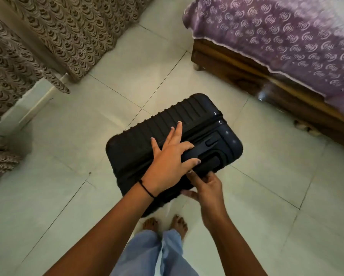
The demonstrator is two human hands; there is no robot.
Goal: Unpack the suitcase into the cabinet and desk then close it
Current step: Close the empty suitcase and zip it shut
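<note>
A dark navy hard-shell suitcase (197, 120) with a ribbed shell stands closed and upright on the tiled floor, its top end facing me. My left hand (169, 158) lies spread on that top, fingers straight, pressing on it. My right hand (206, 188) is at the suitcase's near edge beside the recessed handle, its fingers curled as if pinching something small at the seam; what they hold is hidden.
A wooden bed (246, 70) with a purple patterned cover (286, 36) stands at the right. Brown patterned curtains (47, 36) hang at the left. My bare feet (165, 224) are just behind the suitcase. Pale floor tiles (87, 136) surround it.
</note>
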